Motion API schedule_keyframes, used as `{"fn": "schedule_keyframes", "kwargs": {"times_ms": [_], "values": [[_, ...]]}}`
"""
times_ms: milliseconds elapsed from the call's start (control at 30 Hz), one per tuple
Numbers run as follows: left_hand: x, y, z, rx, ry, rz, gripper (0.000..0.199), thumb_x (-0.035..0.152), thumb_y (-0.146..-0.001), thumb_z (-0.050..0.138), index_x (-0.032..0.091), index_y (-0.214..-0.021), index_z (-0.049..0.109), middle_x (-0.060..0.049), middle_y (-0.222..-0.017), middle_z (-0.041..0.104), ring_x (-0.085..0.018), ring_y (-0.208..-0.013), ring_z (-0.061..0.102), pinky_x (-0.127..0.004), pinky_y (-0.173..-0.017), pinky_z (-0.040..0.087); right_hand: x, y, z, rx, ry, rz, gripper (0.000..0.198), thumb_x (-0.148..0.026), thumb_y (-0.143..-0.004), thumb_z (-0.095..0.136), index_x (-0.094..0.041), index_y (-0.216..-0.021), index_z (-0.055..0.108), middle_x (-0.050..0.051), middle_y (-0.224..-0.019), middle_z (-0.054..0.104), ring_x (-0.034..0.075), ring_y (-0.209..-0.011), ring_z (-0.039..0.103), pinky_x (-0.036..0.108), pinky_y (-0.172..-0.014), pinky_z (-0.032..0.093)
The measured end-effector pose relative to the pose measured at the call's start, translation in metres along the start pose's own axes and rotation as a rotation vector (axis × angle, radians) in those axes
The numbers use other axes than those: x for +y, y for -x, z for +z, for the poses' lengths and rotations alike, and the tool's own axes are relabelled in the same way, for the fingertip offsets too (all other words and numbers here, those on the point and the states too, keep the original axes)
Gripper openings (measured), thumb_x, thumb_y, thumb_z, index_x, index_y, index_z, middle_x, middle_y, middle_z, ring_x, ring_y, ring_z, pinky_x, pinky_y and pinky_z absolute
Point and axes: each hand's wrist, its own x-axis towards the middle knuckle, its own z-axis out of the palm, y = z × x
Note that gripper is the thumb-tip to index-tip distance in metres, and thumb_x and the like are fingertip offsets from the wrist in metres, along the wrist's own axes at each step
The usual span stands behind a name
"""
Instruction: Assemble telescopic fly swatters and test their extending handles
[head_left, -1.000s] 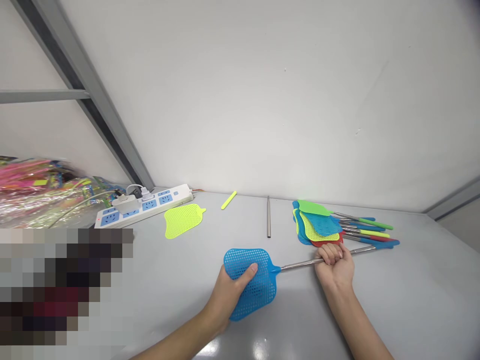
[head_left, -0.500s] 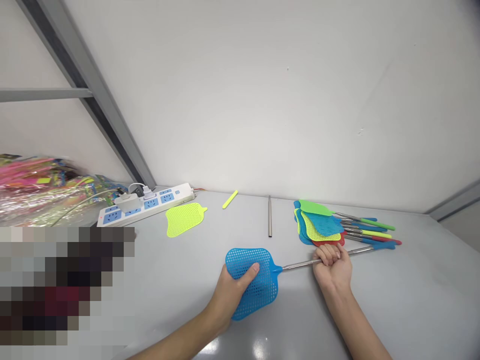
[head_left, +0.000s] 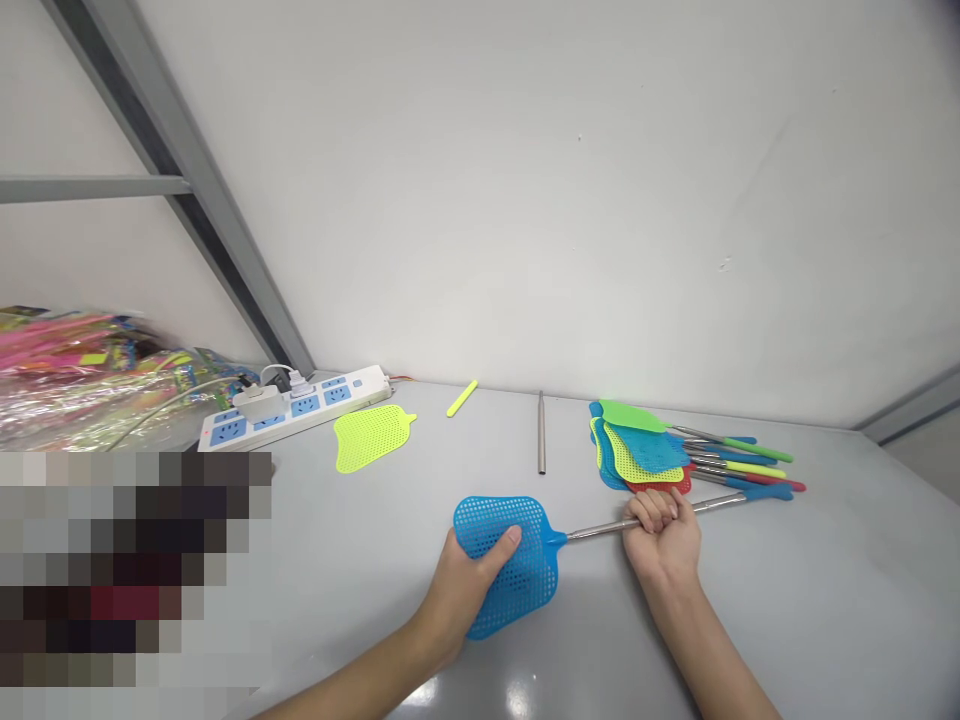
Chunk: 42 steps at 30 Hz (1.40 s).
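A blue fly swatter (head_left: 536, 560) with a metal rod and blue handle end lies across the view in front of me. My left hand (head_left: 469, 585) grips its perforated head, thumb on top and fingers hidden underneath. My right hand (head_left: 661, 530) is closed around the metal rod, between the head and the handle. Just beyond my right hand is a pile of swatters (head_left: 641, 445) in green, blue, yellow and red, their handles pointing right. Farther off lie a loose yellow swatter head (head_left: 373, 437), a yellow handle piece (head_left: 462, 398) and a bare metal rod (head_left: 541, 432).
At the back left of the grey table (head_left: 825, 600), a white power strip (head_left: 296, 407) holds plugs with cables. Plastic-wrapped colourful goods (head_left: 90, 375) are heaped beyond it. A wall (head_left: 525, 200) rises behind the table, with a metal frame (head_left: 217, 240) at left. A pixelated patch covers the lower left.
Both hands keep the same hold on the blue swatter. The whole view has shifted very slightly; nothing else has visibly moved.
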Motion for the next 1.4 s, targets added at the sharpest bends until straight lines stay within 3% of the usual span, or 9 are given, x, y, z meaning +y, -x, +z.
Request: {"fn": "schedule_keyframes", "kwargs": {"times_ms": [1033, 1400], "values": [[0.000, 0.002, 0.001, 0.033, 0.048, -0.028, 0.042, 0.041, -0.060, 0.066, 0.017, -0.093, 0.057, -0.008, -0.095, 0.065, -0.024, -0.088, 0.059, -0.036, -0.079, 0.045, 0.010, 0.010, 0.004, -0.021, 0.082, -0.011, 0.033, -0.016, -0.071, 0.049, -0.019, -0.050, 0.023, -0.011, -0.041, 0.015, 0.004, -0.031, 0.019, 0.016, -0.028, 0.021], [0.000, 0.002, 0.001, 0.014, -0.019, 0.023, 0.039, 0.041, -0.065, 0.062, 0.016, -0.095, 0.055, -0.009, -0.096, 0.064, -0.024, -0.091, 0.058, -0.037, -0.082, 0.043, 0.014, 0.012, 0.003, -0.003, 0.100, -0.009, 0.033, -0.015, -0.070, 0.048, -0.019, -0.049, 0.023, -0.011, -0.041, 0.015, 0.004, -0.031, 0.019, 0.015, -0.027, 0.020]]}}
